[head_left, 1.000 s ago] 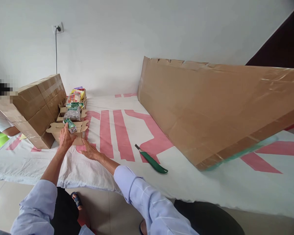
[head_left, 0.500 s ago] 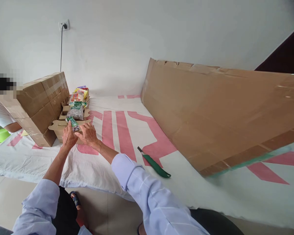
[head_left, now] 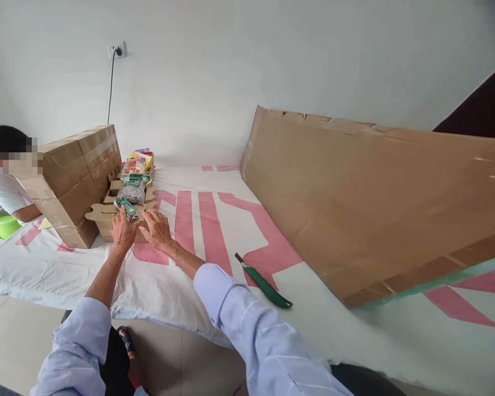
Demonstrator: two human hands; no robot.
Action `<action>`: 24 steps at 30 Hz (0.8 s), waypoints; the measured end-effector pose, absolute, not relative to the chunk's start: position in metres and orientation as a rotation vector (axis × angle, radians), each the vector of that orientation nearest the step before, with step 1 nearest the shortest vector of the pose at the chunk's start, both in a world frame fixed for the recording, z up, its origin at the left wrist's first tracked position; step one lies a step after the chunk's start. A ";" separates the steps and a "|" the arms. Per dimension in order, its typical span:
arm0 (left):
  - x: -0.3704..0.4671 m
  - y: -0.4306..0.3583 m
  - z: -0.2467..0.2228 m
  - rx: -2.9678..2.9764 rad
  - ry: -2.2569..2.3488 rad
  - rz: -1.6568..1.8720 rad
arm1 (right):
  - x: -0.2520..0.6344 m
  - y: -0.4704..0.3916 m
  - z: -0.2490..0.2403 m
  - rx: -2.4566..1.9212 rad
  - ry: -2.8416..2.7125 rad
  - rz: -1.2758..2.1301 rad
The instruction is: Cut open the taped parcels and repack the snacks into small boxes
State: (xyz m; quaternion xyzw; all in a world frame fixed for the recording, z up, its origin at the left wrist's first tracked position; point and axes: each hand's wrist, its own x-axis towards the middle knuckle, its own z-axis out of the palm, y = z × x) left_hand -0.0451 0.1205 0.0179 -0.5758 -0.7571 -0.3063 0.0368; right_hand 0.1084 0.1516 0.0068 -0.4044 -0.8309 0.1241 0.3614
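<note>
A small green-and-white packet (head_left: pixel 126 208) lies at the top of an open cardboard box (head_left: pixel 104 224) with raised flaps. My left hand (head_left: pixel 124 231) grips the packet's near left edge. My right hand (head_left: pixel 157 230) is close by on the right, its fingers bent and spread, with nothing seen in them. Just behind the packet is a clear bag with a green label (head_left: pixel 132 192), its contents greyish. Farther back sits a red-and-yellow printed bag (head_left: pixel 132 168) in the same row of open boxes. The hands hide part of the front box.
Taped cartons (head_left: pixel 72 176) are stacked left of the open boxes. A green-handled knife (head_left: pixel 268 287) lies on the red-and-white cloth (head_left: pixel 190 300). A large cardboard sheet (head_left: pixel 363 203) leans on the right. Another person (head_left: pixel 8 190) is at the far left near a green tub (head_left: pixel 6 225).
My right hand has drawn slightly away from the packet, and its fingers are more spread. My left hand stays at the packet. The whole view has shifted a little.
</note>
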 end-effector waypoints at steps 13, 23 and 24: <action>-0.058 0.091 0.004 -1.538 -2.368 -1.000 | 0.163 0.114 -0.031 -0.940 -2.078 0.193; -0.045 0.114 -0.030 -1.297 -2.624 -1.619 | 0.248 0.061 -0.092 -1.026 -2.056 0.132; -0.045 0.118 -0.029 -1.305 -2.600 -1.625 | 0.258 0.056 -0.099 -1.040 -2.060 0.115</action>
